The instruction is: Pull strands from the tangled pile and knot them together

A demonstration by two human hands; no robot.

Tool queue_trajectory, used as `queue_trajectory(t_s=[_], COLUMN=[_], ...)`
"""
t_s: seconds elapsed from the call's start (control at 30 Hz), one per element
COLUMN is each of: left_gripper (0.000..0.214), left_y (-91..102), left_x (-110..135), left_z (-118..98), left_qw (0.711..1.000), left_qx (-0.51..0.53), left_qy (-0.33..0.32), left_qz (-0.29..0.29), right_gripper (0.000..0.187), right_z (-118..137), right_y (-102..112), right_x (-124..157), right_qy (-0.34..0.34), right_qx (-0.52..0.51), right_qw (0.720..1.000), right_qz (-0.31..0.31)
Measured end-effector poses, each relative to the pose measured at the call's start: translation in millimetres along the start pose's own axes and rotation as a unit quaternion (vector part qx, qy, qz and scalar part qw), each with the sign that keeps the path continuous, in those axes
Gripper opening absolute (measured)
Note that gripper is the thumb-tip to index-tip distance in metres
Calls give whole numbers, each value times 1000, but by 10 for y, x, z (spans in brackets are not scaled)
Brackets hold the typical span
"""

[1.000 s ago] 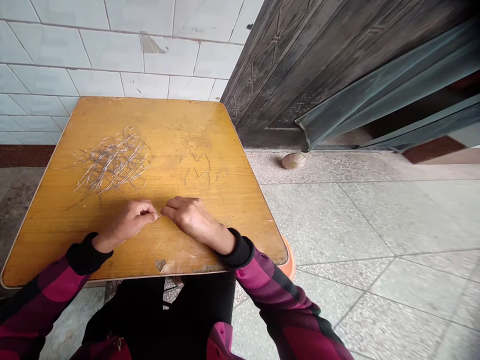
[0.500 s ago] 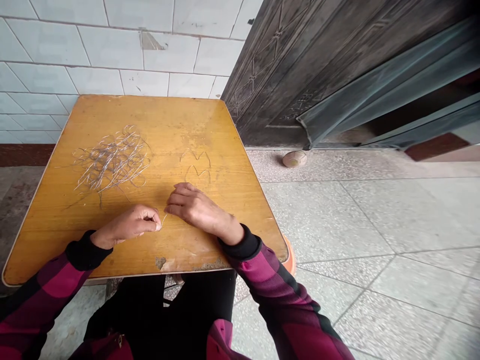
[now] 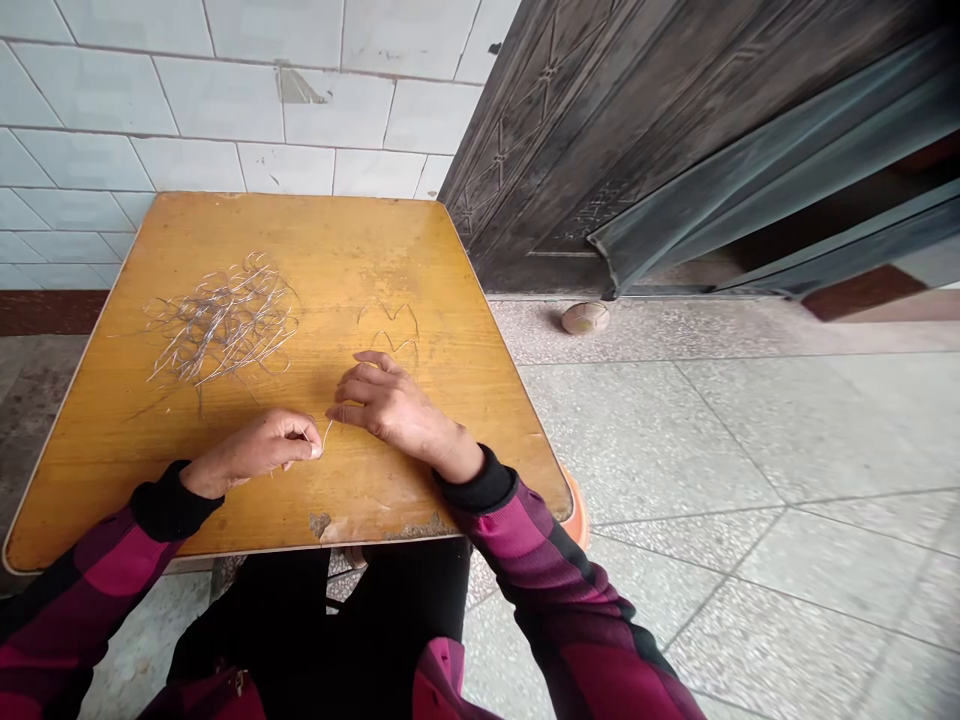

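Head-worn view, looking down over a work table. Nearest, the person's forearms enter from the lower corners in magenta-and-black checked sleeves [image 3: 525, 560] with black ribbed cuffs [image 3: 171, 503]; the lap, in black trousers [image 3: 315, 610], is partly hidden below the table edge. The left hand [image 3: 251, 450] is curled, its fingers [image 3: 300, 438] pinched on a short thin wire [image 3: 327, 435]. The pinched end is hidden by the fingertips, and only a small curve of wire shows beyond them. The right hand [image 3: 394, 410] is released, fingers loosely spread and resting flat on the tabletop, its index fingertip just beside the wire. Compared with the earlier frames, the right hand has shifted up the table, away from the left hand, leaving the wire exposed between them.

On the yellow varnished wooden tabletop [image 3: 315, 235], chipped at its near edge, lie a loose tangle of silver wire pieces [image 3: 225, 320] and two faint zigzag wires [image 3: 388, 325], hard to make out against the grain. An orange stool rim [image 3: 577, 515] is cut off behind the table corner. Farther off are a small pale ball [image 3: 585, 318] on the terrazzo floor [image 3: 750, 470], a dark embossed metal door [image 3: 585, 130] and a white tiled wall [image 3: 187, 100].
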State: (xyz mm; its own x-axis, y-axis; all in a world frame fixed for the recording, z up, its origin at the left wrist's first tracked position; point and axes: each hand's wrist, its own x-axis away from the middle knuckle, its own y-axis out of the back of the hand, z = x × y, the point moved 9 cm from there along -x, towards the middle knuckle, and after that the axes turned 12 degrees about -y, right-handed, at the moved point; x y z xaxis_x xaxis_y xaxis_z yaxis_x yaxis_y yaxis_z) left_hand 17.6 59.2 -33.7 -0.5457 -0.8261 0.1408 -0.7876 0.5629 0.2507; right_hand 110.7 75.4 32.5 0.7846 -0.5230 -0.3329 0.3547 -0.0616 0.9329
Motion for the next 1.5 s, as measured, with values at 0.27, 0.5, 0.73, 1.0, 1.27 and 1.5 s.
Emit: queue_trajectory(t_s=[0.27, 0.5, 0.73, 1.0, 1.27, 1.5], left_gripper=[25, 25, 25, 24, 20, 21], left_y=[45, 104, 160, 213, 251, 257], left_x=[-26, -31, -18, -10, -4, -4], left_z=[64, 34, 71, 47, 60, 65], left_qw=[999, 996, 993, 993, 989, 988], left_qx=[-3, -11, -17, -7, 45, 61], left_qy=[-13, 0, 11, -16, -17, -12], left_qz=[-49, -88, -115, -118, -137, -140], right_gripper=[27, 28, 27, 12, 23, 26], right_z=[55, 113, 53, -228, -380, -434], right_y=[45, 112, -81, -181, -634, -518], right_x=[9, -2, -24, -15, 55, 63], right_qy=[23, 0, -46, -201, -357, -349], right_qx=[47, 91, 33, -314, -599, -541], right_qw=[998, 994, 998, 926, 717, 764], right_qz=[-36, -60, -17, -61, 7, -41])
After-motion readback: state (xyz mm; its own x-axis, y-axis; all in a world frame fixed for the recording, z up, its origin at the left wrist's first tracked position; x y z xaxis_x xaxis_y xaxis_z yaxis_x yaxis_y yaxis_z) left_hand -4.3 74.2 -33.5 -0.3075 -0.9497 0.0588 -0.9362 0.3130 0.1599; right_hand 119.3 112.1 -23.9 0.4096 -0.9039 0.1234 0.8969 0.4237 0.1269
